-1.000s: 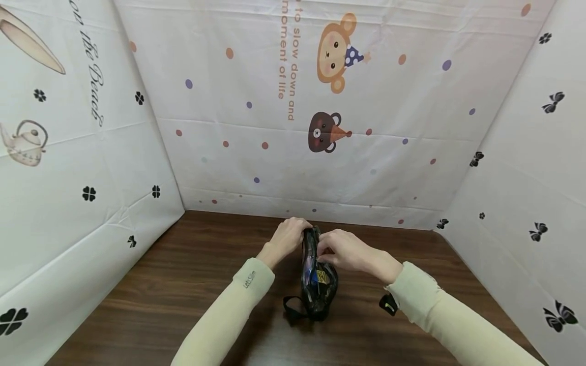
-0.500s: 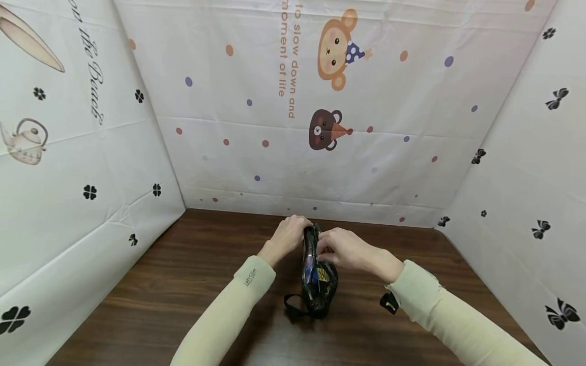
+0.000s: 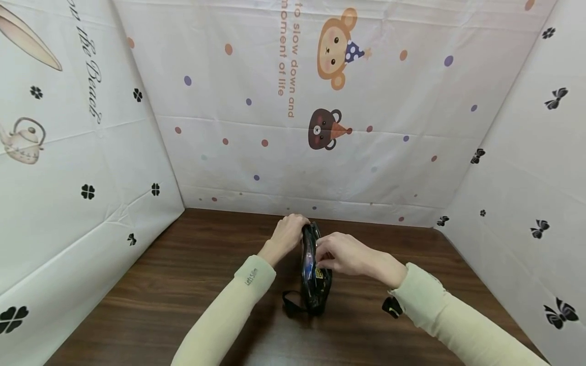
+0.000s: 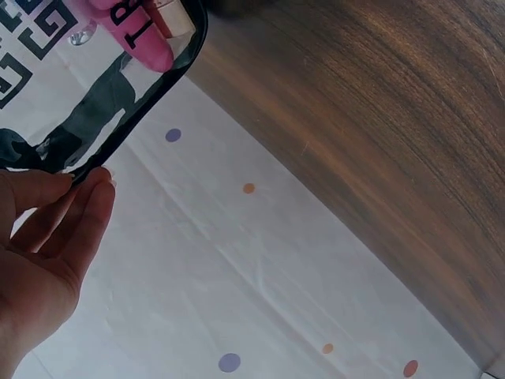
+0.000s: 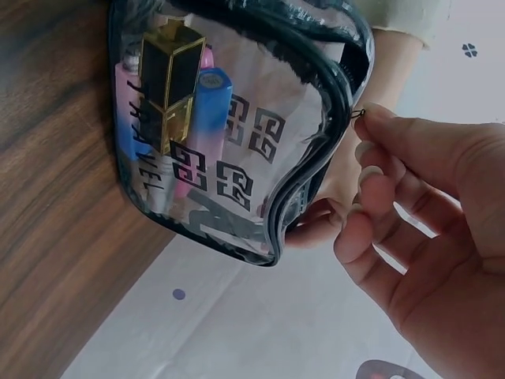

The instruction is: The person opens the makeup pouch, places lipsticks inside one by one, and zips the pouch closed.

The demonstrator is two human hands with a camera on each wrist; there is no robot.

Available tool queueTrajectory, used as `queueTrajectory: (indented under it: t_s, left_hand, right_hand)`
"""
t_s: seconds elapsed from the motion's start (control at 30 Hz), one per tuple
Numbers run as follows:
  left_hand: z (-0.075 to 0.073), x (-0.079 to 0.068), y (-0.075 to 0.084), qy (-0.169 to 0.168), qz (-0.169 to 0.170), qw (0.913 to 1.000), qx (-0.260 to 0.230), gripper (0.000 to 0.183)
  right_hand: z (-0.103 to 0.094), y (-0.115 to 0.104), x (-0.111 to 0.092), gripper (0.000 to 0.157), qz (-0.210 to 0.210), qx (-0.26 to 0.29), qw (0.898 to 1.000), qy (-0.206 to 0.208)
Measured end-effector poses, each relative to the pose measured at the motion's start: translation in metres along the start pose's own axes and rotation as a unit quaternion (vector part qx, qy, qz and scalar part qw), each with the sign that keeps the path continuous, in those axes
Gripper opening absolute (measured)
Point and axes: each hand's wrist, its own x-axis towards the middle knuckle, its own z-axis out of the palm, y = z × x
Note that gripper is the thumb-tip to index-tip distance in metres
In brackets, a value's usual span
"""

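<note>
A clear cosmetic bag [image 3: 312, 290] with black trim stands on the wooden table, long and narrow as seen from the head. My left hand [image 3: 288, 235] pinches the trim at its far end; the left wrist view shows thumb and fingertips of that hand [image 4: 47, 253] on the edge. With thumb and index finger my right hand [image 3: 345, 254] pinches a small zipper pull [image 5: 359, 113] at the bag's upper edge. Through the clear side show a black-and-gold lipstick [image 5: 170, 79], a blue-and-pink tube [image 5: 211, 103] and a pink tube [image 4: 138, 35].
A black strap loop [image 3: 292, 305] hangs from the bag's near end. Beside my right cuff is a small black item [image 3: 392, 307] with a yellow-green mark. White printed sheets [image 3: 229, 168] wall the brown table [image 3: 206, 284] at back and sides.
The right hand has shifted slightly toward me along the bag's top. The bag has narrowed at its near end, and less of the yellow label shows. The left hand keeps its hold.
</note>
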Motion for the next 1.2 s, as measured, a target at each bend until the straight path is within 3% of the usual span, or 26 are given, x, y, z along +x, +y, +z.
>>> queueTrajectory:
  t_s: [0.47, 0.63, 0.8, 0.97, 1.1, 1.2]
  left_hand:
    - [-0.001, 0.001, -0.002, -0.009, -0.02, 0.9998, -0.002, 0.023]
    - [-0.004, 0.002, -0.005, -0.005, -0.024, 0.9997, 0.004, 0.02]
    - [-0.014, 0.001, -0.01, -0.012, -0.041, 0.9971, 0.063, 0.01]
    - [-0.032, -0.004, -0.013, -0.068, -0.057, 0.9908, 0.102, 0.004]
    - [-0.051, -0.011, -0.013, -0.112, -0.064, 0.9844, 0.119, 0.009]
    - [-0.066, -0.017, -0.011, -0.138, -0.055, 0.9803, 0.13, 0.015]
  right_hand:
    - [-0.003, -0.013, -0.008, 0.006, -0.009, 0.024, 0.999, -0.03]
    - [-0.004, -0.012, -0.009, 0.016, 0.008, 0.01, 1.0, -0.009]
    - [0.0, 0.005, -0.016, 0.021, 0.043, 0.002, 0.999, 0.027]
    - [0.004, 0.028, -0.028, 0.016, 0.077, 0.092, 0.992, 0.03]
    - [0.002, 0.042, -0.034, 0.011, 0.111, 0.183, 0.977, 0.02]
    - [0.002, 0.049, -0.036, 0.009, 0.139, 0.221, 0.965, 0.022]
